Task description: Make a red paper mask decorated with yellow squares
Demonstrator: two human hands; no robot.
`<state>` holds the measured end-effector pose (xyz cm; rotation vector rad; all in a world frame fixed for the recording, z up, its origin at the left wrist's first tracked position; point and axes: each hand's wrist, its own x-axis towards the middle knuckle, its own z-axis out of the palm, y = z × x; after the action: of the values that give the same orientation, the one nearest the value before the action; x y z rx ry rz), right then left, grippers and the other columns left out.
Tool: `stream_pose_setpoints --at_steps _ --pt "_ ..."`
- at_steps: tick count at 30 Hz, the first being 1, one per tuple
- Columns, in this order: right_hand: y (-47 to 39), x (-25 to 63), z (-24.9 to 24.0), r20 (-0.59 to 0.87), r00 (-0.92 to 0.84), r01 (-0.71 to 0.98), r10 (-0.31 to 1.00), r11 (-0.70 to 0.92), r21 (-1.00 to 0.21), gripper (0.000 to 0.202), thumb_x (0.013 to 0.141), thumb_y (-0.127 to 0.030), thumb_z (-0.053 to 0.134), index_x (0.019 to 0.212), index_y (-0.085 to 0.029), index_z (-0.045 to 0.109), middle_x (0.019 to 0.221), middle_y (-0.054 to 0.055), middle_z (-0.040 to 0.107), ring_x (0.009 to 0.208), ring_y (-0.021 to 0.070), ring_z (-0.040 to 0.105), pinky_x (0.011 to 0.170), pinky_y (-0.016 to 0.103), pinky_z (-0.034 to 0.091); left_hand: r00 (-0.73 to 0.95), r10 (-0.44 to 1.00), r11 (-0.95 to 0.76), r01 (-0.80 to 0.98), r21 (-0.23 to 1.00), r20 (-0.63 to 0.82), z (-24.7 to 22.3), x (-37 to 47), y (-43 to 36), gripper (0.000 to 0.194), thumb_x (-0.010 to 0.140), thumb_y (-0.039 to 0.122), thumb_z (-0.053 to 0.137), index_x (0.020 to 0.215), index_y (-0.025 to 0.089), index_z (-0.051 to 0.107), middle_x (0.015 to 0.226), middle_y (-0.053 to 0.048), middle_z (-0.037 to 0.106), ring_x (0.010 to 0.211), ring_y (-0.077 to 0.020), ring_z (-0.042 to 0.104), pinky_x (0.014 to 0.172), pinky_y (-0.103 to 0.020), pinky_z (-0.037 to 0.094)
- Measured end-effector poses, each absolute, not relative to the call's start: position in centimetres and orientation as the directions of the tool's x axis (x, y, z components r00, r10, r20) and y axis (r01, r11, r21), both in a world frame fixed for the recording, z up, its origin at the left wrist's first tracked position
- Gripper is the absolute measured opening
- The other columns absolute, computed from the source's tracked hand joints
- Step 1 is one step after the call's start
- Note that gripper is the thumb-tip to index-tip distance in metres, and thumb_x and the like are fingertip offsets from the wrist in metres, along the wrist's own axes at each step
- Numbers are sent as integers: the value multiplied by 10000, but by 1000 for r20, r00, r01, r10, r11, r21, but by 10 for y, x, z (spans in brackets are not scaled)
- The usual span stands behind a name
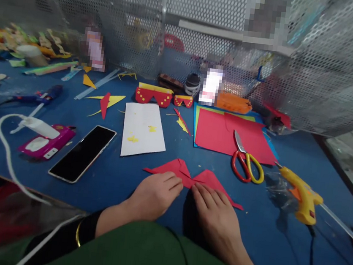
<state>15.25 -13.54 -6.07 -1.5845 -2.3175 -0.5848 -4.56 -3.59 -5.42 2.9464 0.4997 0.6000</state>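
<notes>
Both my left hand (154,194) and right hand (218,216) press on the folded red paper (212,180) at the near middle of the counter (116,181), seemingly to steady its creases; thumbs hidden, I cannot tell if either grip pinches.

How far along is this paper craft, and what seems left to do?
The large glasses-shaped piece and small one, red with yellow trim, look finished. The left hand and right hand are on folded red paper, which shows no yellow trim. If it is meant to match, trimming probably remains; yellow bits lie on the white sheet.
</notes>
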Motion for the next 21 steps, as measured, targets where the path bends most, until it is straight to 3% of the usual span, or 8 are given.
stream_pose_setpoints --at_steps 6,9,11,14,16,19,21 --pt "-140 147 -65 403 -431 892 808 449 53 402 952 -67 382 1245 -60 657 1292 116 704 1195 242 637 1004 379 450 868 331 -941 277 193 370 -52 -46 -37 253 1000 156 458 1061 101 697 1059 -135 753 990 -226 699 893 -399 589" --pt "-139 145 -67 405 -437 890 803 451 65 391 955 -77 390 1242 -55 654 1282 128 706 1177 248 649 976 381 473 790 415 -904 302 302 452 -42 -46 -40 248 999 177 482 1095 116 702 1073 -107 766 994 -216 714 872 -376 603" --pt "-139 145 -68 418 -443 887 793 455 77 367 952 -86 402 1195 -64 675 1237 135 724 1147 254 660 937 380 495 680 505 -850 284 443 532 -30 -42 -46 224 977 176 536 1104 129 714 1096 -91 772 1013 -207 722 879 -355 606" --pt "-139 146 -69 444 -429 890 786 452 61 335 946 -104 416 1118 -87 703 1140 153 748 1084 261 675 895 392 523 552 653 -662 84 745 518 -8 -25 -56 181 930 186 615 1055 158 742 1072 -65 787 1019 -184 732 923 -331 596" --pt "-139 147 -71 444 -425 887 789 461 30 325 941 -115 432 1108 -98 710 1072 156 755 1025 259 684 887 407 539 539 754 -409 -60 910 375 8 -5 -61 172 916 208 634 1025 164 759 1072 -67 787 1006 -179 735 891 -305 606" --pt "-140 147 -77 453 -437 872 777 489 4 331 917 -90 457 1102 -146 725 983 109 767 937 239 696 874 392 559 571 798 -108 -175 979 191 25 36 -66 233 930 276 632 1044 113 755 1053 -106 787 967 -180 744 875 -273 606" --pt "-142 147 -83 476 -411 881 777 472 -9 364 905 -73 463 1134 -184 723 972 77 771 925 232 698 873 370 566 565 798 -129 -178 976 209 31 69 -67 303 989 305 532 1120 122 734 1092 -82 780 975 -144 731 871 -236 593"
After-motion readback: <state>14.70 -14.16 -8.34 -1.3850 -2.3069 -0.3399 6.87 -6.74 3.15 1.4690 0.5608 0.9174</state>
